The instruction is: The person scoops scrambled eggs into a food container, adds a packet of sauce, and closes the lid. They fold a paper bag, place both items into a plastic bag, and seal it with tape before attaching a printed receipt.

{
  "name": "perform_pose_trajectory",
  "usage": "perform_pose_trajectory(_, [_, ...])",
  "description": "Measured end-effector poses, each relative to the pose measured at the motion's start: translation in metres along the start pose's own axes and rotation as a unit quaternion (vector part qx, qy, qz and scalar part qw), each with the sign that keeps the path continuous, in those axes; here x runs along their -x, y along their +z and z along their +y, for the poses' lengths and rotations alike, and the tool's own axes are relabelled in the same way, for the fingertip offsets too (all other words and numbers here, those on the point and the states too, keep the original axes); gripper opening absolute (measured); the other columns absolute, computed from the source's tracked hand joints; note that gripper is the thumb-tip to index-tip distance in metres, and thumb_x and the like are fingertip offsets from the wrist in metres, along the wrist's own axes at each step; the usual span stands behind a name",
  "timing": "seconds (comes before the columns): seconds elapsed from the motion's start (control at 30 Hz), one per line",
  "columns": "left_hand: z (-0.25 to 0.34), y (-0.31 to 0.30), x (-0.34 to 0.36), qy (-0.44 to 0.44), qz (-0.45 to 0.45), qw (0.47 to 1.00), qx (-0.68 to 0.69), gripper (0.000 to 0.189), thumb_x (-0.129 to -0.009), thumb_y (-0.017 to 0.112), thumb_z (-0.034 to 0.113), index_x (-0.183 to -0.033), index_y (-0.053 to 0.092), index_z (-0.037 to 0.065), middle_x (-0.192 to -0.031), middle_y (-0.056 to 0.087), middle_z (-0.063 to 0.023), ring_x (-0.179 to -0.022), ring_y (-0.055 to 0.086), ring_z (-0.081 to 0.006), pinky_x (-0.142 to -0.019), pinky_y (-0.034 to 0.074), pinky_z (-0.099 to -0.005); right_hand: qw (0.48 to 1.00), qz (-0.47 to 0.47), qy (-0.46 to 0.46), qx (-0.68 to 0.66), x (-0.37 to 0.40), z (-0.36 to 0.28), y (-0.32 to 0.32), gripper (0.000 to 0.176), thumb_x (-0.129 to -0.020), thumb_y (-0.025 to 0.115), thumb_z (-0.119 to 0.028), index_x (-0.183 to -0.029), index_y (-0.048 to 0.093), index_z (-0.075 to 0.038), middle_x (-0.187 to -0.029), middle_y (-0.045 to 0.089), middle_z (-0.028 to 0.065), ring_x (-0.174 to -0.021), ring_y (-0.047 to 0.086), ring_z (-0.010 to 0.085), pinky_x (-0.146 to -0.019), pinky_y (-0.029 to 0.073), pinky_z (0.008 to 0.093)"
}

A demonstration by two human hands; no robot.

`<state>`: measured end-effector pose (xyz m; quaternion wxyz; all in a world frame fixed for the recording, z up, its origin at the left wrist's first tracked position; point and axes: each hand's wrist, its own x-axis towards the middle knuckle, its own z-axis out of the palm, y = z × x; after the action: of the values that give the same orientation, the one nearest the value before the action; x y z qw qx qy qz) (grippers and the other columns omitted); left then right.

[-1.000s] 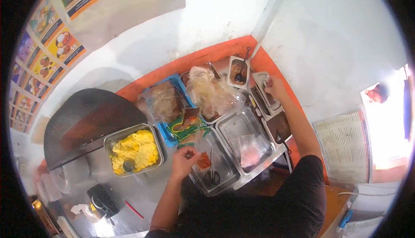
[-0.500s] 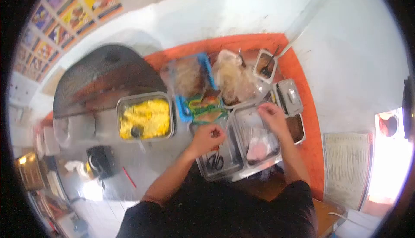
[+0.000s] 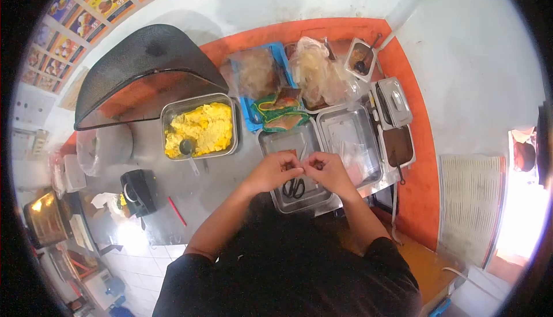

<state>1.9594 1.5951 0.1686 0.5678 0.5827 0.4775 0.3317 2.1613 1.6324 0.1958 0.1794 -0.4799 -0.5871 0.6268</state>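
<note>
- Head view: my left hand [image 3: 275, 170] and right hand [image 3: 328, 170] meet fingertip to fingertip, both pinching what looks like a clear plastic piece [image 3: 303, 164]; it is too small to be sure.
- It hangs over the steel tray [image 3: 275, 144] at the near edge of the counter [image 3: 230, 181], just above the scissors [image 3: 295, 188].
- Judging by looks: feather-light, limp, slippery film, easy to tear. Best taken at its edge with fingertips, not the palm.
- Second tray [image 3: 345, 127] touches on the right, with more clear plastic inside.
- Behind: green bundle [image 3: 279, 114] and clear bags [image 3: 319, 78] toward the far edge.
- To the left: pan of yellow food [image 3: 201, 124] with a spoon [image 3: 185, 147], well apart.
- Scissors and tray rims stand closest under my hands.
</note>
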Motion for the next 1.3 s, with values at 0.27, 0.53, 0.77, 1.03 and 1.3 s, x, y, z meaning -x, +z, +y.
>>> perform_pose_trajectory(0.27, [-0.012,0.012,0.02,0.196,-0.013,0.945,-0.262,0.015,-0.079,0.063,0.014,-0.083,0.055,0.003,-0.084,0.056,-0.0134,-0.081,0.059,-0.0351,-0.066,0.047,-0.0464,0.997,0.055,0.019,0.044,0.015,0.034,0.041,0.015,-0.078,0.061,-0.008,-0.066,0.06,0.001,-0.059,0.053,-0.0023,-0.06,0.049,0.0068,-0.055,0.04,0.0266])
perform_pose_trajectory(0.53, [0.008,0.02,0.037,0.139,0.104,0.927,-0.332,0.016,-0.087,0.061,0.02,-0.086,0.057,0.005,-0.083,0.058,-0.0145,-0.076,0.06,-0.0361,-0.065,0.049,-0.0451,0.951,0.296,-0.083,-0.045,0.011,0.046,0.067,0.019,-0.078,0.072,-0.011,-0.085,0.056,-0.003,-0.078,0.052,0.0043,-0.068,0.049,0.012,-0.062,0.044,0.0301])
perform_pose_trajectory(0.77, [0.008,0.014,0.021,0.044,0.253,0.91,-0.326,0.017,-0.083,0.069,0.017,-0.09,0.06,0.005,-0.092,0.062,-0.0152,-0.076,0.064,-0.0322,-0.067,0.053,-0.0421,0.91,0.373,-0.155,-0.099,-0.012,0.03,0.084,0.022,-0.075,0.067,0.003,-0.082,0.047,-0.005,-0.08,0.047,0.0015,-0.069,0.045,0.0087,-0.061,0.041,0.0241])
perform_pose_trajectory(1.03, [0.036,-0.023,-0.016,0.254,0.076,0.908,-0.324,0.063,-0.074,0.076,0.01,-0.131,0.053,0.006,-0.133,0.054,-0.0144,-0.131,0.045,-0.0325,-0.112,0.032,-0.0476,0.96,0.207,-0.055,-0.18,-0.039,-0.004,0.028,0.02,-0.076,0.064,0.004,-0.076,0.047,-0.006,-0.068,0.051,-0.0007,-0.056,0.048,0.0077,-0.049,0.039,0.0237])
perform_pose_trajectory(1.3, [0.052,-0.046,-0.039,0.246,0.105,0.923,-0.276,0.07,-0.069,0.084,0.017,-0.132,0.054,0.009,-0.126,0.059,-0.0118,-0.12,0.053,-0.034,-0.106,0.039,-0.0472,0.977,0.125,-0.094,-0.143,-0.063,-0.034,-0.042,0.012,-0.083,0.069,-0.01,-0.092,0.062,-0.008,-0.073,0.057,-0.0038,-0.054,0.046,0.0026,-0.046,0.034,0.0189])
